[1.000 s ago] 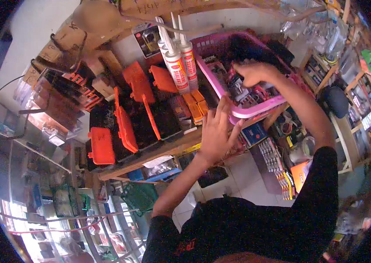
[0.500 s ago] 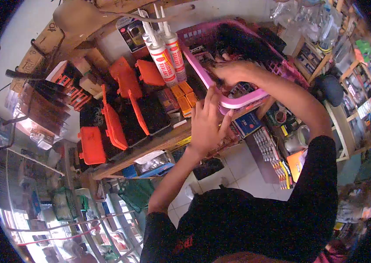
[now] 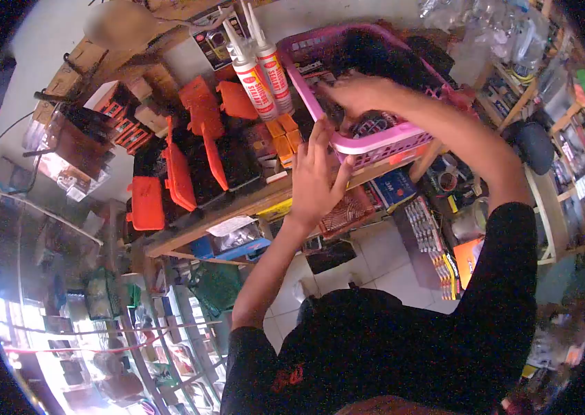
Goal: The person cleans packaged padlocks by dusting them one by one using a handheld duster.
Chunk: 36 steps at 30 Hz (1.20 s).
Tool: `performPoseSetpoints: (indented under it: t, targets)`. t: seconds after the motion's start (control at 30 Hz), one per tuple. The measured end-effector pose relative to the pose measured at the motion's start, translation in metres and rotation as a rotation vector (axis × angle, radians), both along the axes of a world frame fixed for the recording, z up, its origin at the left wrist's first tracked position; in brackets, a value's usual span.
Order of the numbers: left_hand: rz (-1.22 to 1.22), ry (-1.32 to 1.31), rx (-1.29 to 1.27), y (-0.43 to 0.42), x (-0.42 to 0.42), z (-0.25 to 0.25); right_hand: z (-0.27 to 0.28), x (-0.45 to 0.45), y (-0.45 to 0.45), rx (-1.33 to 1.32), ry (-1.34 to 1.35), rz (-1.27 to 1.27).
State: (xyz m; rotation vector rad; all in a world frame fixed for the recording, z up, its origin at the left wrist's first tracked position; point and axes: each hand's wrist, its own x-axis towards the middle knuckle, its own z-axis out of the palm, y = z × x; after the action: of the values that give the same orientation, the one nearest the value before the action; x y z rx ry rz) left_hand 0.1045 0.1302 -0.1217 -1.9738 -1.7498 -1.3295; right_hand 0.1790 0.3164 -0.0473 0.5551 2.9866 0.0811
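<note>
A pink plastic basket (image 3: 382, 142) stands on the wooden shelf, with dark items and small packages inside. My right hand (image 3: 358, 97) reaches over its near rim into the contents. Its fingers are bent downward among dark items; what they grip is hidden. A coiled black item (image 3: 374, 124) lies under my right wrist. My left hand (image 3: 314, 176) is open at the basket's near left corner, fingers stretched and thumb apart, with the fingertips against the pink rim. White silicone sealant tubes (image 3: 256, 86) stand upright left of the basket, beside small orange boxes (image 3: 283, 138).
Open orange cases (image 3: 180, 173) sit left along the shelf (image 3: 189, 235). Below it are a blue box (image 3: 227, 245), a blue 3M package (image 3: 392, 190) and hanging carded goods (image 3: 427, 238). A round black object (image 3: 531, 145) is by my right elbow.
The view has shifted slightly. My right hand has moved a little within the basket, and the coiled black item shows more clearly. My left hand stays at the rim.
</note>
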Motion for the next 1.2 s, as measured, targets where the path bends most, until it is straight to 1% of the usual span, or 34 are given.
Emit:
performPoseSetpoints:
  t: [0.03, 0.07, 0.1, 0.17, 0.2, 0.27, 0.3, 0.33, 0.37, 0.4, 0.5, 0.53, 0.63, 0.73, 0.77, 0.83, 0.87, 0.97, 1.0, 1.1, 1.13, 1.2]
  targets:
    - [-0.005, -0.013, 0.003, -0.001, 0.001, 0.000, 0.009, 0.005, -0.009, -0.037, 0.019, -0.029]
    - [-0.008, -0.029, 0.005, -0.002, 0.001, 0.000, -0.017, 0.003, 0.030, -0.086, 0.003, -0.070]
    - [0.001, -0.020, 0.010, -0.002, 0.001, -0.001, -0.015, 0.007, 0.044, -0.239, 0.039, -0.008]
    - [0.018, -0.011, 0.016, -0.004, 0.003, -0.003, 0.000, 0.024, 0.046, -0.309, 0.165, 0.046]
    - [-0.020, -0.090, 0.005, -0.004, 0.005, -0.002, 0.001, 0.027, 0.052, -0.328, 0.134, 0.047]
    - [0.010, -0.048, -0.049, -0.008, 0.007, 0.000, 0.003, 0.032, 0.065, -0.366, 0.072, 0.039]
    - [0.019, -0.021, -0.072, -0.007, 0.008, 0.002, 0.001, 0.033, 0.064, -0.328, 0.081, 0.062]
    - [-0.004, -0.045, -0.016, -0.001, 0.007, -0.005, -0.001, 0.033, 0.062, -0.286, 0.093, 0.083]
    - [0.007, -0.055, -0.018, 0.000, 0.008, -0.006, -0.004, 0.033, 0.059, -0.244, 0.107, 0.101]
    - [0.014, -0.065, -0.021, 0.000, 0.010, -0.007, -0.006, 0.033, 0.054, -0.138, 0.127, 0.093]
    - [0.010, -0.075, 0.011, 0.000, 0.013, -0.004, -0.014, 0.031, 0.053, -0.029, 0.122, 0.027]
    - [0.008, -0.092, 0.024, 0.000, 0.015, -0.003, -0.012, 0.028, 0.053, -0.048, 0.063, -0.027]
    - [0.011, -0.097, 0.031, -0.001, 0.016, -0.001, 0.001, 0.025, 0.050, -0.172, 0.041, 0.002]
    - [0.031, -0.068, 0.030, -0.002, 0.014, 0.000, 0.002, 0.024, 0.083, -0.295, 0.226, 0.014]
    - [0.033, -0.058, 0.027, -0.003, 0.014, 0.000, -0.001, 0.025, 0.103, -0.208, 0.254, 0.020]
    - [0.051, -0.055, 0.012, -0.003, 0.014, 0.000, 0.029, 0.032, 0.101, -0.215, -0.046, -0.386]
    - [0.053, -0.055, 0.004, -0.002, 0.015, -0.001, 0.024, 0.043, 0.115, -0.380, -0.018, -0.402]
    - [0.041, -0.077, 0.030, -0.001, 0.016, -0.003, 0.034, 0.057, 0.092, -0.303, -0.299, -0.635]
    - [0.037, -0.081, 0.041, 0.002, 0.016, -0.004, 0.031, 0.060, 0.092, -0.264, -0.342, -0.628]
    - [0.053, -0.060, 0.030, 0.002, 0.016, -0.004, 0.021, 0.063, 0.088, -0.222, -0.297, -0.654]
    - [0.052, -0.042, 0.012, 0.001, 0.015, -0.002, 0.017, 0.064, 0.087, -0.277, -0.301, -0.618]
    - [0.050, -0.003, -0.025, 0.000, 0.015, 0.002, 0.011, 0.064, 0.078, -0.301, -0.237, -0.634]
